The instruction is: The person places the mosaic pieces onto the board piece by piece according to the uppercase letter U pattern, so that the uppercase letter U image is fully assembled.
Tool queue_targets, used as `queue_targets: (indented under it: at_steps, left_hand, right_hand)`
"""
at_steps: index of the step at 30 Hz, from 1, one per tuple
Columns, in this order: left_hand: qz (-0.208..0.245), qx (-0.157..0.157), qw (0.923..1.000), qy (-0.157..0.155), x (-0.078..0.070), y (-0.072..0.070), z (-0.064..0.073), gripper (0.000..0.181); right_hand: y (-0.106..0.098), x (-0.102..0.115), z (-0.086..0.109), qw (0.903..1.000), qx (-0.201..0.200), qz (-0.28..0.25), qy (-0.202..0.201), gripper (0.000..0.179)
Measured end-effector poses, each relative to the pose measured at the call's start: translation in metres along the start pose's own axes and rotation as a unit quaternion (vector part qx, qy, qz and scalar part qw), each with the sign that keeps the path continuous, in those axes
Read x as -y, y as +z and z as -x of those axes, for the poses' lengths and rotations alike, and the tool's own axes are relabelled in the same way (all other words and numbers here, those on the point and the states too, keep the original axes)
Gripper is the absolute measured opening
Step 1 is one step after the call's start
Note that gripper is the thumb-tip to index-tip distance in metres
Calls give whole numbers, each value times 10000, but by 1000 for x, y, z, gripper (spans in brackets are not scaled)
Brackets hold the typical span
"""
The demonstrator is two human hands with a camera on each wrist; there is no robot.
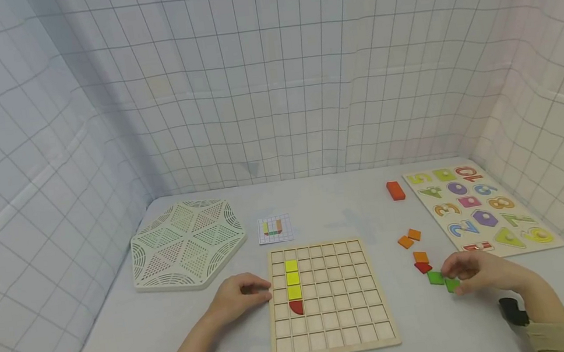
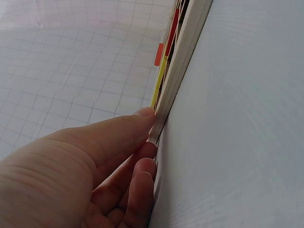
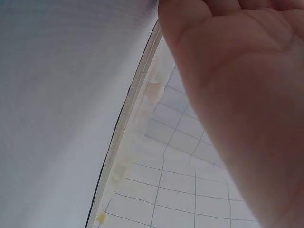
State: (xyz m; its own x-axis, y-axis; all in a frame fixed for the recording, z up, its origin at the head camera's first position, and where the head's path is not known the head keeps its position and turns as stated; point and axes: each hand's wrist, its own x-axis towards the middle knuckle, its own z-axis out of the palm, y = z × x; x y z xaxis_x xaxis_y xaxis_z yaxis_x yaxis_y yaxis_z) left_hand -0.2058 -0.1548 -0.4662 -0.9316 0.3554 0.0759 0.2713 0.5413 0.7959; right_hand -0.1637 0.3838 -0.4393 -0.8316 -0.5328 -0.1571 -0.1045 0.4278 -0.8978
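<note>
A wooden grid board (image 1: 335,350) lies in the middle of the head view. Three yellow square tiles (image 1: 293,278) stand in one of its columns, above a dark red quarter-round tile (image 1: 296,307). At the board's left edge rests my left hand (image 1: 236,297); in the left wrist view its thumb and fingertips touch the board's side (image 2: 164,107). My right hand (image 1: 484,272) hovers low at the right with thumb and index finger parted about a green tile (image 1: 452,285). Another green tile (image 1: 435,278) lies just left of it. The right fingertips are cut off in the right wrist view.
Orange tiles (image 1: 406,242) and a red tile (image 1: 423,267) lie right of the board. Behind it sits a small pattern card (image 1: 275,229). A hexagonal perforated board (image 1: 188,243) is far left, a red block (image 1: 396,191) and a number puzzle (image 1: 487,209) far right. Gridded cloth surrounds the table.
</note>
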Motion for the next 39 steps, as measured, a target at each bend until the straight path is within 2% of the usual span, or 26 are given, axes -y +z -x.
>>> queue_targets:
  at_steps: [8,19,39]
  left_hand:
    - [17,17,10000,38,0,-1,0,20]
    - [-4,37,10000,-8,1,-1,0,19]
    - [2,-5,10000,53,3,0,0,19]
  right_hand:
    - [1,1,-1,9999,-7,142,29,34]
    - [3,3,0,9976,-223,588,288,37]
    - [5,2,-4,9961,-404,656,433,39]
